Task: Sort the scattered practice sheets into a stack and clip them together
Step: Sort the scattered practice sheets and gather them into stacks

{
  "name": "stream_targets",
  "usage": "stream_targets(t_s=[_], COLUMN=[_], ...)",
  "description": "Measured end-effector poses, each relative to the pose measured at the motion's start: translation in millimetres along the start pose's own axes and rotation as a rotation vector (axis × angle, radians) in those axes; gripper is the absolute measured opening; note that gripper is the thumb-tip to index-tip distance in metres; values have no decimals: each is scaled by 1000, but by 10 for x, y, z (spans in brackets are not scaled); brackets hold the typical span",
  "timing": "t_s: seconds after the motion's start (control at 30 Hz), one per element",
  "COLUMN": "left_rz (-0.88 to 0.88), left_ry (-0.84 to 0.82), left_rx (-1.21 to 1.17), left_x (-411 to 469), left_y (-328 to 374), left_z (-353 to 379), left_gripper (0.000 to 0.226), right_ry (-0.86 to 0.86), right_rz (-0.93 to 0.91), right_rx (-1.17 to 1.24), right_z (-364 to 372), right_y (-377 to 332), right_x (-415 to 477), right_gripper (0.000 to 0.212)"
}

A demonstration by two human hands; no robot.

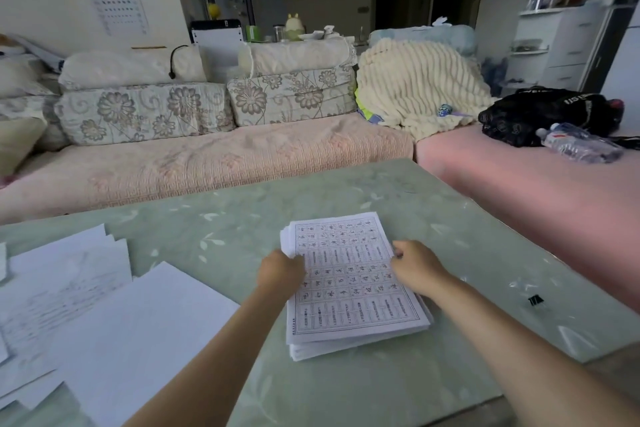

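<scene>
A stack of printed practice sheets (349, 284) lies on the green table (346, 388), its top sheet a grid of handwritten characters. My left hand (280, 273) grips the stack's left edge, fingers curled over it. My right hand (415, 267) grips the right edge, thumb on top. The sheets' edges are slightly uneven at the bottom and left. A black binder clip (536, 300) lies on the table to the right, apart from both hands.
Several loose white sheets (104, 315) lie spread over the table's left side. A pink-covered sofa (207, 163) runs behind and to the right of the table, with a plastic water bottle (581, 144) and a black bag (550, 111) on it.
</scene>
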State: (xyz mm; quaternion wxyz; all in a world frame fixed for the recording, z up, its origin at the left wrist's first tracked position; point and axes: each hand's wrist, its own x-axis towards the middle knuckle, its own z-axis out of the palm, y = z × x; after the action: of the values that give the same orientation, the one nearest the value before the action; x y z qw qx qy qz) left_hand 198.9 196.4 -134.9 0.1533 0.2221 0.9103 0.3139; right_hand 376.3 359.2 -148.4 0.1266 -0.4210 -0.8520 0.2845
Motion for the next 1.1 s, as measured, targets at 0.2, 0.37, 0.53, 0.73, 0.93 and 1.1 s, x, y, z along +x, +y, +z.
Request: stream_targets(t_s=[0.2, 0.37, 0.53, 0.73, 0.93, 1.1], left_rz=[51, 82, 199, 296, 216, 255], left_ry=[-57, -69, 54, 140, 180, 51], left_rx=[-90, -139, -28, 376, 668, 682], left_x=[-133, -142, -147, -251, -407, -341], left_y=[-49, -155, -564, -1526, -2305, -2472], left_z=[11, -170, -597, -1267, -1787, -1775], left_gripper=[43, 59, 55, 52, 73, 87], right_ry=[-114, -45, -121, -312, -514, -432], right_rz=[-49, -90, -292, -612, -800, -670], right_rx=[-101, -337, -236, -293, -403, -608], right_z=[87, 44, 264, 939, 1645, 1874], right_y=[-136, -424, -1131, -1954, -2456, -2442], right_x=[-106, -200, -329, -660, -939, -855], right_gripper=[31, 51, 54, 60, 78, 74])
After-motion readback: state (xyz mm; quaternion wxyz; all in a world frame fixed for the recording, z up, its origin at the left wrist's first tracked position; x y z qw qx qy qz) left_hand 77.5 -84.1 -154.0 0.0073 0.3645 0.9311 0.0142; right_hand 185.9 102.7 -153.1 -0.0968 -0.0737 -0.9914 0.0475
